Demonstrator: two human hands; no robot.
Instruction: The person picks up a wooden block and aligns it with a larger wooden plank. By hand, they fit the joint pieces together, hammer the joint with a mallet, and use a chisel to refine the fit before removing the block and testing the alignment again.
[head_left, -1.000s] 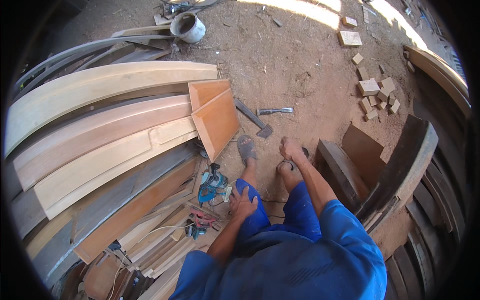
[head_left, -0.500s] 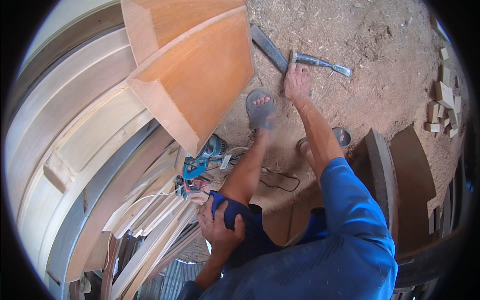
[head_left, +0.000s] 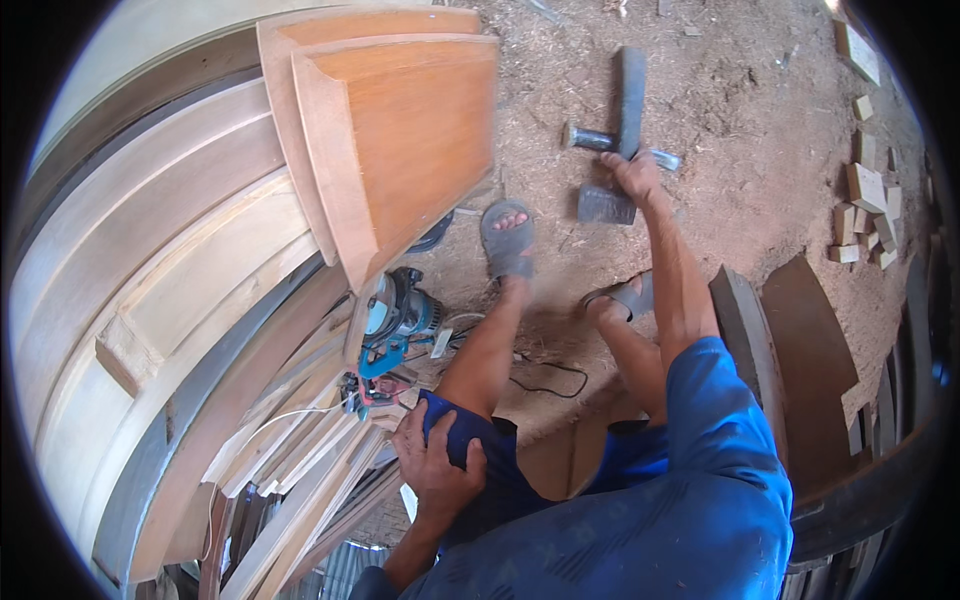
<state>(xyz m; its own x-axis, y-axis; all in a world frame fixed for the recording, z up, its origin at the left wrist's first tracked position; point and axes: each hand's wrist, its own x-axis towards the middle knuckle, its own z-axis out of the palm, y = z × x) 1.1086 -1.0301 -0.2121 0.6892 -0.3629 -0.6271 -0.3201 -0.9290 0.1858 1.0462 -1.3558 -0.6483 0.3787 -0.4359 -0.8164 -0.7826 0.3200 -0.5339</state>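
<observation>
My right hand [head_left: 638, 180] reaches down to the ground ahead, fingers closed at the near end of a dark flat bar [head_left: 630, 95]. The bar points away from me and crosses over a chisel [head_left: 592, 138] with a dark handle and a shiny blade. Just below the hand lies a dark rectangular block [head_left: 605, 205]; I cannot tell whether it joins the bar. My left hand [head_left: 440, 465] rests on my left thigh over the blue shorts, fingers spread, holding nothing.
Wooden panels [head_left: 420, 140] lean at the left beside long curved boards [head_left: 200, 270]. A blue power tool [head_left: 400, 310] and a black cord [head_left: 555, 392] lie near my left leg. Small wood blocks [head_left: 866, 188] are piled at the right; a thick plank [head_left: 750, 340] stands by my right arm.
The dark bar has swung from slanting left to pointing straight away, now over the chisel. The dark block has come into view beside my right hand. My left hand stays on the thigh.
</observation>
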